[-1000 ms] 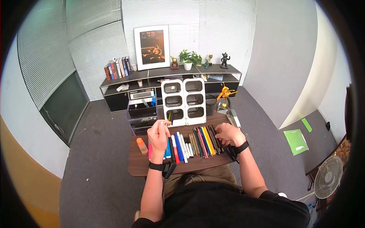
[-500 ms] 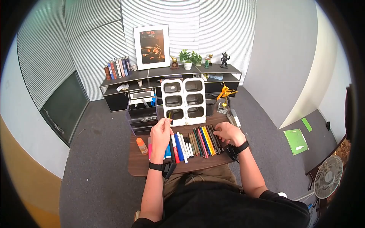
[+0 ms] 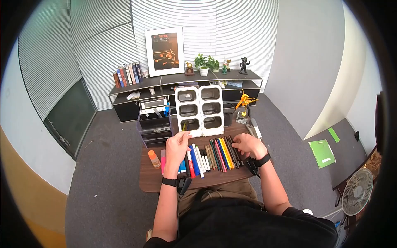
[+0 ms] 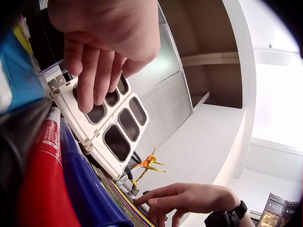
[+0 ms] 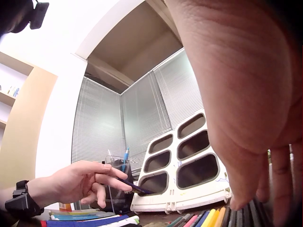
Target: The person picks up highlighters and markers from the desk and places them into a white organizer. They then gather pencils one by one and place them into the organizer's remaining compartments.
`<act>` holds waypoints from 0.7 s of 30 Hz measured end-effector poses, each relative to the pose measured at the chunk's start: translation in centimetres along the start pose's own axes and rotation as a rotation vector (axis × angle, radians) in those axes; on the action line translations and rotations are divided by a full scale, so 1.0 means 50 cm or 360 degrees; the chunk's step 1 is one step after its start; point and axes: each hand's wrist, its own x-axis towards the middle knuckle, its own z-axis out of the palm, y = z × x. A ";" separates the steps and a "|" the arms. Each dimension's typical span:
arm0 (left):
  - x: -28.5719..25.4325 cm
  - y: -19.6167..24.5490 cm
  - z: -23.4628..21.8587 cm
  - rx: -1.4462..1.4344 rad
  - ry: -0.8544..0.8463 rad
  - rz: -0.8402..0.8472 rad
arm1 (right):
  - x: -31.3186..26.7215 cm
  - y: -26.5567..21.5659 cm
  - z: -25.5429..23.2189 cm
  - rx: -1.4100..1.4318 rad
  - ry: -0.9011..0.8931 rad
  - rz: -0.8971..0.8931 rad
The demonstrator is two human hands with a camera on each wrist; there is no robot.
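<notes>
My left hand [image 3: 177, 144] is raised in front of a white rack [image 3: 201, 112] with two columns of dark compartments. Its fingers are loosely extended in the left wrist view, and nothing shows between them. A dark pen [image 5: 136, 187] leans in the rack's lower left compartment, close by these fingers. Below the hand lie a red marker [image 4: 43, 179] and a blue marker [image 4: 85, 184]. My right hand [image 3: 249, 144] hovers low at the right end of the row, fingertips right at the black pencils [image 3: 235, 153]. Yellow pencils [image 3: 226, 153] lie just left of those.
An orange-capped glue bottle [image 3: 154, 159] stands at the table's left side. Behind it is a clear desk organizer [image 3: 154, 129] with drawers. A stapler [image 3: 254, 129] and an orange-yellow ornament [image 3: 245, 101] are at the back right. White and brown pens fill the row's middle.
My left hand has moved forward to the lower left compartment, then drawn slightly down from it with its fingers loosened. My right hand has barely moved.
</notes>
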 end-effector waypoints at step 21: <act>-0.029 0.032 -0.023 -0.0458 -0.0034 0.0517 | -0.086 -0.182 0.128 0.0383 0.0125 -0.1226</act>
